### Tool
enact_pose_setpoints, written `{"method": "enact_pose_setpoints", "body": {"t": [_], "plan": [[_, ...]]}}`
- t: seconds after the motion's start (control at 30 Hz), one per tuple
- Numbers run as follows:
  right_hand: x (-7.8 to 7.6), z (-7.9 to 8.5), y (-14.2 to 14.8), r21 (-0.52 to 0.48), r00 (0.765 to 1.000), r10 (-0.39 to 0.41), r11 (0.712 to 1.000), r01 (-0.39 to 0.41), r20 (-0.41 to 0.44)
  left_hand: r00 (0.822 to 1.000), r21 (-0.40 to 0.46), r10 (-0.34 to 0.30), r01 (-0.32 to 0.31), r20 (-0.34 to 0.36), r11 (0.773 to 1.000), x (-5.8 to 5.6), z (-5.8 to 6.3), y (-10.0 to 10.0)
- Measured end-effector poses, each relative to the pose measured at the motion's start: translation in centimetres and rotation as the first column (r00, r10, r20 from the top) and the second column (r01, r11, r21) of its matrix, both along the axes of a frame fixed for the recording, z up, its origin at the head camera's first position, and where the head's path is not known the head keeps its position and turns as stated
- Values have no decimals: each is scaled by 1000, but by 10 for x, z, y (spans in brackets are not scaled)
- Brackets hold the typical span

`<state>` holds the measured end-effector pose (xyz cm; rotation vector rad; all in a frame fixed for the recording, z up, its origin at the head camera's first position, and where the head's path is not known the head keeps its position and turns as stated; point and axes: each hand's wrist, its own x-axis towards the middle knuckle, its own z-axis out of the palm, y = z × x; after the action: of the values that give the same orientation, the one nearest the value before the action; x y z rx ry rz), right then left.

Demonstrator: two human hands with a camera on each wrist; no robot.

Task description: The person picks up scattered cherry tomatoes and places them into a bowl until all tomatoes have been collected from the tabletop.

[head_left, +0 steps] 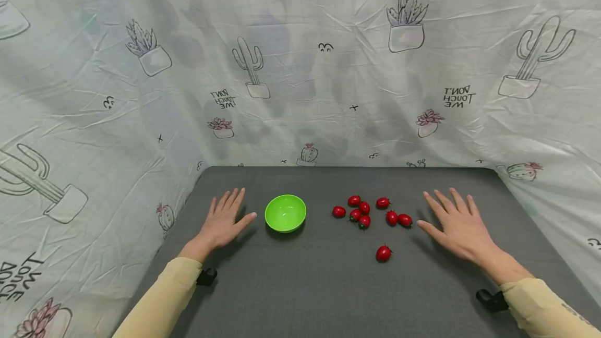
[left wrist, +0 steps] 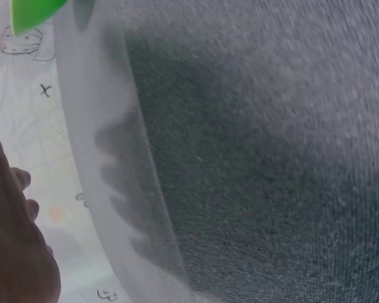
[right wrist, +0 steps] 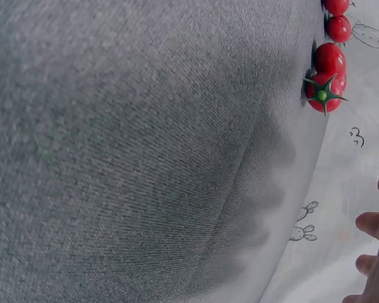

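A bright green bowl (head_left: 285,214) stands left of the middle of the dark grey table, with nothing visible inside. To its left, my left hand (head_left: 223,221) is spread with straight fingers and holds nothing. Several red cherry tomatoes (head_left: 364,207) with green stems lie in a loose cluster right of the bowl, and a single tomato (head_left: 383,253) sits nearer to me. My right hand (head_left: 459,226), fingers spread, is just right of the cluster and touches none of it. In the right wrist view a tomato (right wrist: 324,93) shows its star-shaped green stem.
The grey table (head_left: 300,286) has rounded far corners. A pale cloth (head_left: 291,67) printed with potted cacti hangs behind it and down the left side. Each wrist wears a black strap-like device (head_left: 492,300) by the sleeve cuff.
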<state>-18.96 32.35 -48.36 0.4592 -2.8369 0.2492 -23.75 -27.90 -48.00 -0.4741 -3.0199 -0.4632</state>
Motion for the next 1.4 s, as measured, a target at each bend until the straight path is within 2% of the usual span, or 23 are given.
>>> {"method": "enact_pose_setpoints", "body": {"t": [0.17, 0.37, 0.67, 0.9, 1.17, 1.4], "plan": [[1, 1, -4, 1, 1000, 8, 1000, -8, -26, 999, 57, -19, 17, 35, 998, 0, 3, 4], [2, 4, -12, 2, 995, 53, 999, -53, -81, 995, 122, -54, 43, 84, 992, 0, 4, 8], [2, 2, -21, 3, 981, 129, 992, -130, -143, 983, 278, -126, 85, 132, 957, 6, 11, 18], [3, -2, -27, 16, 960, 208, 978, -208, -188, 971, 324, -136, 67, 197, 944, 7, 8, 24], [5, -5, -35, 19, 950, 268, 963, -269, -159, 951, 374, -155, 46, 267, 926, 8, 4, 31], [11, -6, -45, 9, 943, 326, 945, -326, -72, 949, 403, -180, 64, 258, 913, 8, 0, 34]]}}
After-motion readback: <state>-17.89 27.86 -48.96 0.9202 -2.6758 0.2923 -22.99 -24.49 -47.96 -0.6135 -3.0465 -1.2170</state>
